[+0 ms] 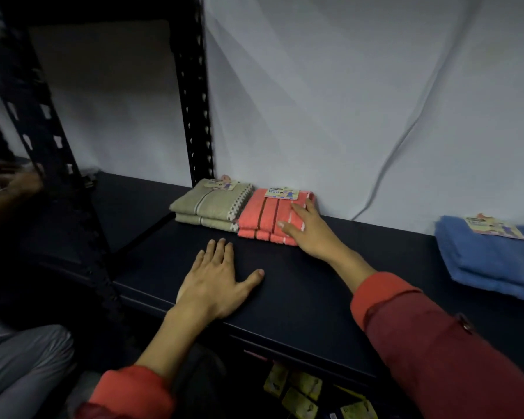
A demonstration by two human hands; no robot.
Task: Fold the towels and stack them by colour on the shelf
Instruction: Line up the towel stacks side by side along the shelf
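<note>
The left hand (215, 282) lies flat on the dark shelf (300, 297), fingers straight, holding nothing. Farther in, the right hand (309, 231) rests straight fingers on the coral towels (263, 216), beside the beige towels (209, 204); blue towels (490, 255) sit well apart.

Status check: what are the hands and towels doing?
Left hand flat on black shelf. Right hand resting on folded coral striped towels. Nothing in the way.
</note>
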